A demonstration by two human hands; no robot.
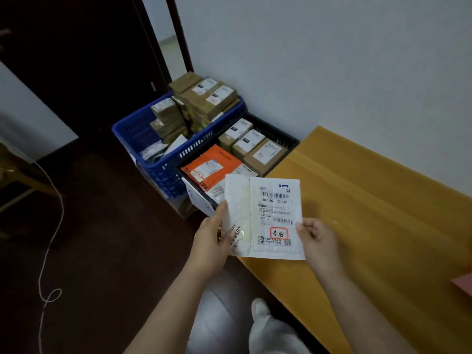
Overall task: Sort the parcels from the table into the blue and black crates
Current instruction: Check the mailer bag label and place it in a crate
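A flat white padded parcel (265,215) with a shipping label and a red stamp faces me, held up over the table's near-left corner. My left hand (210,241) grips its left edge, thumb on the front. My right hand (316,238) pinches its lower right edge. Behind it on the floor stands the black crate (278,132), holding brown boxes and an orange mailer (212,167). To the left of that, the blue crate (132,131) is piled high with brown cardboard boxes and some grey bags.
The yellow wooden table (370,213) runs along the white wall on the right; a pink object (463,287) shows at its right edge. A white cable (51,241) trails over the dark floor on the left. A dark door stands behind the crates.
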